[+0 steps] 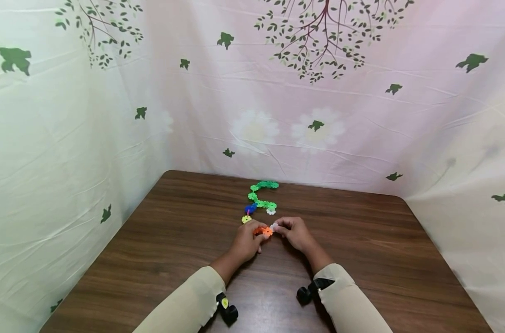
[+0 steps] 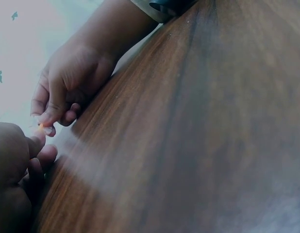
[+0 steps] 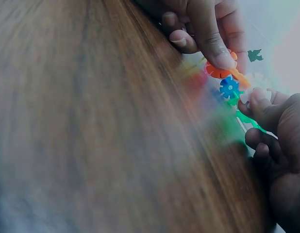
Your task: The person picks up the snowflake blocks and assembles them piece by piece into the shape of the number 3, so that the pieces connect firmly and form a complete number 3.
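My left hand (image 1: 245, 240) pinches orange notched flower discs (image 1: 267, 231) joined together, between thumb and fingers. From the other side, my right hand (image 1: 296, 233) pinches a white flower disc (image 1: 274, 226) against the orange ones. In the right wrist view, an orange disc (image 3: 241, 77) stands edge-on at the white disc (image 3: 257, 95); fingers hide how far they interlock. Just beyond the hands lies a chain of green discs (image 1: 252, 196), with a white disc (image 1: 271, 211) at its near right end. Blue discs (image 1: 250, 209), a pink piece and a yellow disc (image 1: 246, 219) lead toward the left hand.
A brown wood-grain table (image 1: 186, 240) spreads under both hands. Pale cloth (image 1: 202, 115) printed with leaves and branches hangs behind and at both sides. Each forearm wears a black wrist camera (image 1: 304, 295).
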The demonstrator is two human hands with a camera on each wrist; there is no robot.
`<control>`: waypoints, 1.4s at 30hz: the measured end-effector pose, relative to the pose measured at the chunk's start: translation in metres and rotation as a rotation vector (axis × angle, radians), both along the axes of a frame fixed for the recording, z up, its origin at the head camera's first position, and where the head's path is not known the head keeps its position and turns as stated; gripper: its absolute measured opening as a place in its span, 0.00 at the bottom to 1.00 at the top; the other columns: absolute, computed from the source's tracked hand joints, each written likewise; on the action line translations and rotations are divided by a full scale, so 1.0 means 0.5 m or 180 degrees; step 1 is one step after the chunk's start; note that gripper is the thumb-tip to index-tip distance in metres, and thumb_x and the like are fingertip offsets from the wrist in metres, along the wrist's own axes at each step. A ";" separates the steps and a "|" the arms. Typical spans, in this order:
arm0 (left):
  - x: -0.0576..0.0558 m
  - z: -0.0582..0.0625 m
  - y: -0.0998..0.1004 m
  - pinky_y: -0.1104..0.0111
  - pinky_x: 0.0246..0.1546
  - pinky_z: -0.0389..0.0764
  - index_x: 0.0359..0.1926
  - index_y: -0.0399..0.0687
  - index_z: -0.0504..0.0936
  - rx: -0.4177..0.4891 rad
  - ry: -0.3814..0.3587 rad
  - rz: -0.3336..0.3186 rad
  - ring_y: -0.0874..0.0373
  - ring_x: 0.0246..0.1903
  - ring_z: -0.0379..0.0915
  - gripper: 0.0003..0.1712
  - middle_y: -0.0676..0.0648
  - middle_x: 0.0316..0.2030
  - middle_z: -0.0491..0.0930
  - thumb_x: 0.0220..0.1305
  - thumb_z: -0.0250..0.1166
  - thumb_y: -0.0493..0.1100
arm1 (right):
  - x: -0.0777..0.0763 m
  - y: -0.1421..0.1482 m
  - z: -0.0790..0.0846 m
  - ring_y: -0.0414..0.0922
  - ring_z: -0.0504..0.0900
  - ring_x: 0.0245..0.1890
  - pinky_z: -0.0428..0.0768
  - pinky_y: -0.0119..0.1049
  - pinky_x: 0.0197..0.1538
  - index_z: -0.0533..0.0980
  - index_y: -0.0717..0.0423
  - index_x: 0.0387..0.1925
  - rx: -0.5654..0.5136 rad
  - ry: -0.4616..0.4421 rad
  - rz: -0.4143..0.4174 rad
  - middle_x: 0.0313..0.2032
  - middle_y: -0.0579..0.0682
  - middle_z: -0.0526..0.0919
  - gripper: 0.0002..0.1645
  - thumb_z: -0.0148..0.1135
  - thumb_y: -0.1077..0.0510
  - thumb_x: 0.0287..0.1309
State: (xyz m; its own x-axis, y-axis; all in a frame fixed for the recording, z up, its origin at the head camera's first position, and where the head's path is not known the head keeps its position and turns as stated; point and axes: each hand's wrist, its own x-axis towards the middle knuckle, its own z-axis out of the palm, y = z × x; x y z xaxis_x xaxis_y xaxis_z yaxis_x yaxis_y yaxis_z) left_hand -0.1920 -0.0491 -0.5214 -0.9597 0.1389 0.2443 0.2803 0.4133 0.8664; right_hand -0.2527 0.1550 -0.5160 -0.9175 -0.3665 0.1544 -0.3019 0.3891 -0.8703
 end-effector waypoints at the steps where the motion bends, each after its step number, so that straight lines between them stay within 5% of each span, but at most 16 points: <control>1: 0.000 0.000 0.001 0.72 0.20 0.83 0.56 0.34 0.87 -0.0003 -0.0009 0.0000 0.67 0.17 0.75 0.13 0.39 0.50 0.83 0.72 0.71 0.32 | 0.000 0.001 -0.001 0.35 0.78 0.28 0.78 0.28 0.34 0.89 0.63 0.41 -0.0001 -0.0006 -0.0012 0.37 0.55 0.91 0.04 0.70 0.67 0.71; 13: 0.000 0.004 0.000 0.71 0.20 0.82 0.68 0.32 0.81 -0.0036 -0.0099 -0.0030 0.65 0.16 0.74 0.24 0.36 0.60 0.80 0.74 0.65 0.26 | 0.002 0.004 -0.002 0.35 0.78 0.28 0.77 0.28 0.33 0.90 0.64 0.47 -0.0073 0.0008 -0.0010 0.41 0.60 0.92 0.08 0.71 0.66 0.70; 20: -0.003 -0.001 0.002 0.75 0.26 0.79 0.64 0.35 0.84 -0.0322 0.0242 0.0050 0.71 0.22 0.70 0.22 0.38 0.58 0.82 0.70 0.72 0.30 | 0.004 -0.002 -0.004 0.34 0.80 0.27 0.79 0.28 0.33 0.91 0.62 0.47 -0.0064 0.0032 -0.0059 0.43 0.58 0.94 0.08 0.73 0.66 0.68; 27: -0.003 -0.002 0.004 0.73 0.20 0.82 0.63 0.34 0.84 -0.0118 0.0178 -0.0024 0.70 0.17 0.72 0.20 0.36 0.56 0.80 0.72 0.69 0.28 | 0.000 0.002 -0.008 0.33 0.81 0.32 0.79 0.27 0.37 0.90 0.63 0.51 0.0014 0.0164 0.0003 0.47 0.60 0.94 0.12 0.71 0.69 0.69; 35: -0.004 -0.004 0.006 0.72 0.20 0.82 0.64 0.34 0.84 -0.0055 0.0208 0.0006 0.70 0.16 0.71 0.21 0.35 0.56 0.80 0.72 0.67 0.26 | -0.014 0.002 -0.012 0.37 0.80 0.28 0.81 0.30 0.33 0.86 0.64 0.59 0.0038 0.0262 -0.0254 0.51 0.64 0.85 0.17 0.70 0.68 0.70; 42: -0.005 -0.002 0.005 0.72 0.20 0.83 0.64 0.36 0.84 0.0005 0.0085 -0.0002 0.68 0.17 0.73 0.21 0.37 0.57 0.80 0.73 0.67 0.26 | -0.031 -0.009 -0.010 0.41 0.80 0.25 0.79 0.32 0.27 0.85 0.61 0.61 0.0094 -0.0007 -0.0501 0.49 0.61 0.80 0.18 0.70 0.63 0.73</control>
State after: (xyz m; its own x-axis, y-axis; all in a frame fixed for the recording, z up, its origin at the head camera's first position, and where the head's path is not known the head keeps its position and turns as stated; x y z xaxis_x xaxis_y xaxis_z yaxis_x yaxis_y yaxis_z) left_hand -0.1947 -0.0468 -0.5224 -0.9528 0.1389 0.2701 0.3036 0.4119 0.8592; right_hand -0.2681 0.1507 -0.5208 -0.9643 -0.2224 0.1437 -0.2333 0.4570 -0.8583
